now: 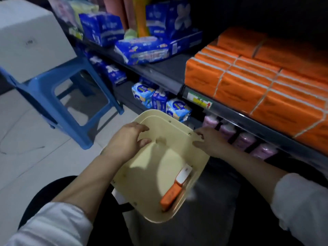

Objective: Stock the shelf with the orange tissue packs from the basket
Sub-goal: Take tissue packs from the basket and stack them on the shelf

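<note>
Down below the shelf (pixel 165 71), both hands have hold of a cream plastic basket (pixel 145 174), tipped up so you look straight into it. It's nearly cleaned out, just what looks like two orange tissue packs (pixel 171 194) lying end to end against its right-hand wall, the upper one showing a white end or label. Left hand (pixel 127 137) is on the far left rim, fingers (pixel 140 127) curled over the edge and gripping it. Right hand (pixel 209 141) is on the right rim, fingers (pixel 198 133) bent with the thumb underneath, pinching the edge. Up on the shelf to the right there's a big block of stacked orange packs (pixel 248 82), packed tight in rows, with a yellow price tag (pixel 199 100) on the shelf lip just under them. Blue packs (pixel 142 48) sit further left on the same shelf, pink rolls (pixel 245 141) on the level below. Off to the left, a blue stool (pixel 58 96) with a white box (pixel 26 36) on top.
</note>
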Motion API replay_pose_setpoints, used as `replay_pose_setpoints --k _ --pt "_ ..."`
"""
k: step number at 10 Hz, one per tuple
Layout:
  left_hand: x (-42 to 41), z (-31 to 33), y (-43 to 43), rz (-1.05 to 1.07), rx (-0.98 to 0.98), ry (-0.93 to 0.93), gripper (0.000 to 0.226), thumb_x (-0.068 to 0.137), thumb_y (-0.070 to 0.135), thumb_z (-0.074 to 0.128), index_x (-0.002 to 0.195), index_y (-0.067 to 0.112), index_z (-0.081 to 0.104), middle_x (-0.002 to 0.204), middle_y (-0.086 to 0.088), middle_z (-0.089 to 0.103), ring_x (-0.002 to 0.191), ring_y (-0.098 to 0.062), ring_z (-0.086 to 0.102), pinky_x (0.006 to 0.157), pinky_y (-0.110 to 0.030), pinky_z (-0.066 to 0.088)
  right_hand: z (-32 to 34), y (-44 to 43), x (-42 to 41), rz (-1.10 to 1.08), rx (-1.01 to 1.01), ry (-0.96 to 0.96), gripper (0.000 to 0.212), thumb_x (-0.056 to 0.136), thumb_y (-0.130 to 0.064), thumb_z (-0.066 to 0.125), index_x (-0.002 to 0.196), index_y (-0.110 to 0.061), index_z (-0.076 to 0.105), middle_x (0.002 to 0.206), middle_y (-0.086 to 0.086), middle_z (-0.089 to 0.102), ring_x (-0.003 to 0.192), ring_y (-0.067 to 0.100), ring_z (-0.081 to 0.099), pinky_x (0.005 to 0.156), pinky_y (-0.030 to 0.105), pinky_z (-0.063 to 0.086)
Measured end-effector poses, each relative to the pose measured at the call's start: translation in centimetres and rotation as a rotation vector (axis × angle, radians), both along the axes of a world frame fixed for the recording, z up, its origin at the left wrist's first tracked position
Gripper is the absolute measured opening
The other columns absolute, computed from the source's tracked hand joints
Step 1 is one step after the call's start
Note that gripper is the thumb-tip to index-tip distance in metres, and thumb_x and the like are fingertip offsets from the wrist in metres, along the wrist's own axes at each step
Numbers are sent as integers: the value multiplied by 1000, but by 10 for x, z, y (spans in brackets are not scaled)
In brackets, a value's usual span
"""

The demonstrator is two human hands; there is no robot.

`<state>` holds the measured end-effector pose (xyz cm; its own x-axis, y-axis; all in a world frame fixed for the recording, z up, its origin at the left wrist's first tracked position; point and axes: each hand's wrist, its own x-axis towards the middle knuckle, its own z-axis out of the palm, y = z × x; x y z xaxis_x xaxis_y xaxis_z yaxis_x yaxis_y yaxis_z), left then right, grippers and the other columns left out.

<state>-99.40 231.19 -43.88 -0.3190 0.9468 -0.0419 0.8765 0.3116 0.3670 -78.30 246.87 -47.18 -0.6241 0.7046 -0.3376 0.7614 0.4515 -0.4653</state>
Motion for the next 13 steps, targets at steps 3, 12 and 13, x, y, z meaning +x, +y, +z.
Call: replay_pose_setpoints --k 3,12,13 --pt "-41 -35 29 -102 -113 -25 55 84 43 62 132 19 51 129 -5 53 120 -24 46 102 -32 36 -89 2 -68 143 -107 -286 72 81 -41 66 139 -12 35 139 12 40 124 27 43 99 34 40" --pt "-82 -59 27 -289 -246 -159 85 62 46 81 137 31 42 136 4 43 125 -18 34 103 -33 36 -72 -12 -118 -102 -858 277 70 62 -26 67 129 -23 48 123 -1 57 102 8 56 82 17 46" --pt "-86 -54 26 -254 -86 -139 52 69 47 73 115 28 56 105 5 58 100 -20 51 86 -39 46 -57 -13 -123 -129 -1085 483 74 53 -35 82 120 -24 53 121 2 59 108 13 59 89 27 50"
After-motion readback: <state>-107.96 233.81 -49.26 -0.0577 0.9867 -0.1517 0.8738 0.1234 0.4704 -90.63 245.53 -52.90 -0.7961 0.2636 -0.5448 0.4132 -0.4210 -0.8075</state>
